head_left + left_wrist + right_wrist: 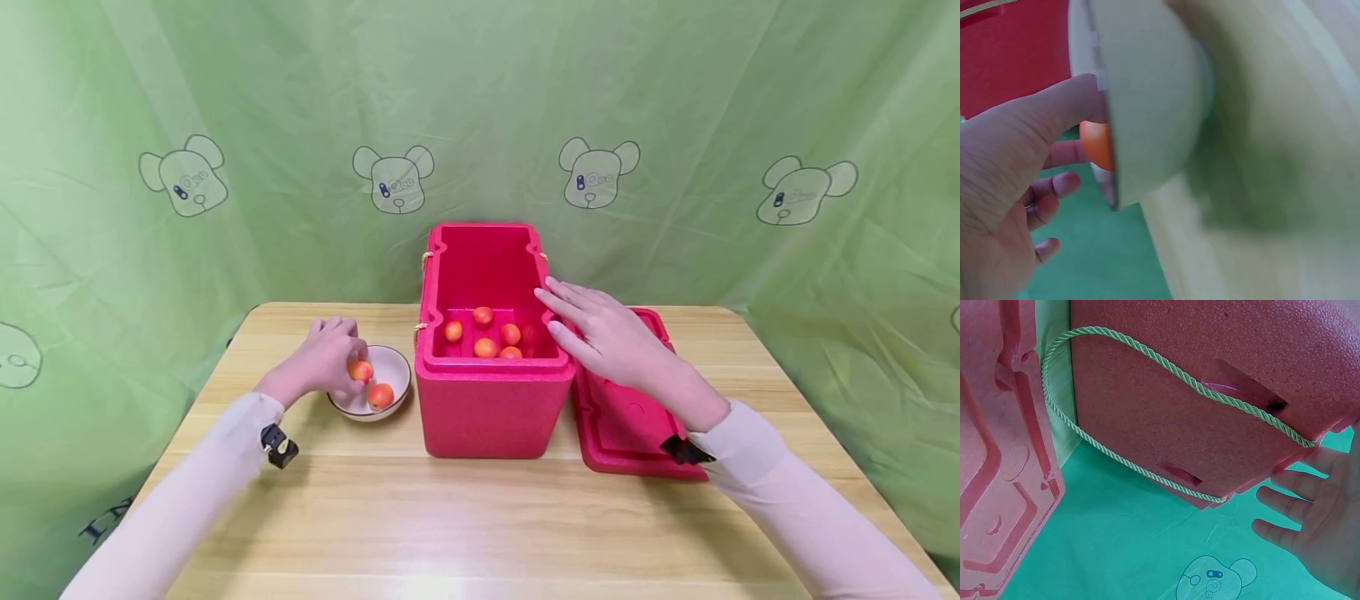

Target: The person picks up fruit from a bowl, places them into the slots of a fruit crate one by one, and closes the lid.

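At the white bowl (395,367), my left hand (321,357) pinches a small round orange-red fruit (361,371) between thumb and fingers. A second such fruit (381,397) lies in the bowl. In the left wrist view the thumb reaches over the bowl's rim, and the held fruit (1094,142) shows partly behind it. My right hand (615,337) rests with its fingers spread and nearly straight at the right rim of the red foam box (495,417). Several fruits (485,347) of the same kind lie on the bottom of the open box.
The box's red lid (637,429) lies flat on the wooden table (420,517), right of the box, under my right forearm. A twisted rope handle (1160,359) hangs from the box's side. A green curtain (487,100) with bear-head drawings stands close behind the table.
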The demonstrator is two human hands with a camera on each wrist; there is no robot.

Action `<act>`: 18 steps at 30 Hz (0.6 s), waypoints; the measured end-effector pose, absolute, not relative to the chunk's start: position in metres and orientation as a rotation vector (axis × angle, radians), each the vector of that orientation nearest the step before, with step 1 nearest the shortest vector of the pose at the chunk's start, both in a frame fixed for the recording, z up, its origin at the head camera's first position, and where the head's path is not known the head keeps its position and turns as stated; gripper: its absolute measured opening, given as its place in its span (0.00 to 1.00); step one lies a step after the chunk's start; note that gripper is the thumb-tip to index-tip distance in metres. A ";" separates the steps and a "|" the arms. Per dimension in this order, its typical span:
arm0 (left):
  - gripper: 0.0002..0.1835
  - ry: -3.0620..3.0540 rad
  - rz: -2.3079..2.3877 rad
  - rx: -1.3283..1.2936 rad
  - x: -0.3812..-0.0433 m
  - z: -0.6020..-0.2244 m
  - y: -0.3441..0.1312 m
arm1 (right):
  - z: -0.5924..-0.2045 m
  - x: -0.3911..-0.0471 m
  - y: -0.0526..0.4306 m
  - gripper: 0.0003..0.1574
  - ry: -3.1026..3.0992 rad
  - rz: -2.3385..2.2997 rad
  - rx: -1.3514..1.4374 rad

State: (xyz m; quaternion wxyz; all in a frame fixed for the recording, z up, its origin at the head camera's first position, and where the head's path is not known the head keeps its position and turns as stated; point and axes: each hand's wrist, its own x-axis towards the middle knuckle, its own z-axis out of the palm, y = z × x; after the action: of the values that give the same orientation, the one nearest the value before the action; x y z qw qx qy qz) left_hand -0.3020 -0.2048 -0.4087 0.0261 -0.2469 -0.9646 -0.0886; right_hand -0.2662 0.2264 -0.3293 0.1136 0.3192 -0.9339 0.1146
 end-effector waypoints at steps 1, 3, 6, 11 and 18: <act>0.15 -2.983 -0.272 -0.755 -0.302 -0.405 -0.205 | -0.329 -0.266 0.226 0.38 -2.738 0.337 0.937; 0.15 -2.985 -0.280 -0.739 -0.301 -0.398 -0.205 | -0.329 -0.266 0.226 0.38 -2.737 0.338 0.937; 0.14 -2.983 -0.289 -0.733 -0.301 -0.386 -0.206 | -0.329 -0.266 0.226 0.38 -2.736 0.341 0.938; 0.15 -2.982 -0.264 -0.738 -0.302 -0.370 -0.206 | -0.329 -0.267 0.226 0.38 -2.737 0.342 0.938; 0.16 -2.973 -0.236 -0.734 -0.303 -0.343 -0.202 | -0.330 -0.267 0.227 0.38 -2.735 0.351 0.937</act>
State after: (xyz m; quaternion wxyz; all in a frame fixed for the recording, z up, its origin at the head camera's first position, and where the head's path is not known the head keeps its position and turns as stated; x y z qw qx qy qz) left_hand -0.3026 -0.2017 -0.3432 0.0353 -0.2388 -0.9674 -0.0768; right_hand -0.2669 0.2271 -0.3298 0.1146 0.3196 -0.9329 0.1197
